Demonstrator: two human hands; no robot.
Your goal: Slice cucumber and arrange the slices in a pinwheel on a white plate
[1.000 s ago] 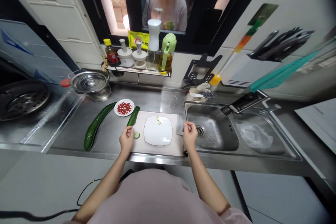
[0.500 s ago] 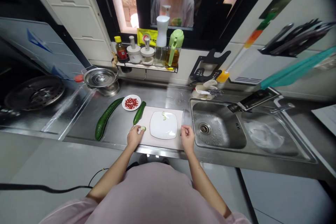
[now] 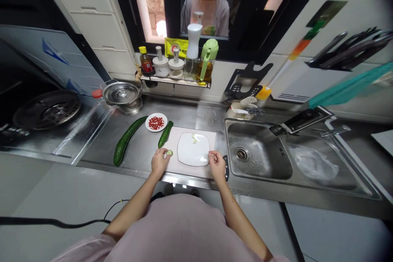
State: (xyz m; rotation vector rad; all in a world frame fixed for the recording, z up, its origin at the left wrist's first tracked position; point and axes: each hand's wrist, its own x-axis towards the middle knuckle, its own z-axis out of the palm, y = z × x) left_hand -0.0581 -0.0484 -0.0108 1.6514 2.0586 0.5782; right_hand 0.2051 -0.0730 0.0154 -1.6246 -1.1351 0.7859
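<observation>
Though half-curled, fingers (image 3: 161, 152) apparently on slice (image 3: 170, 152).

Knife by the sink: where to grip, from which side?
Likely best by the black handle, from the near side: the knife lies with that end closest, beside the right hand, its broad blade pointing away.
</observation>
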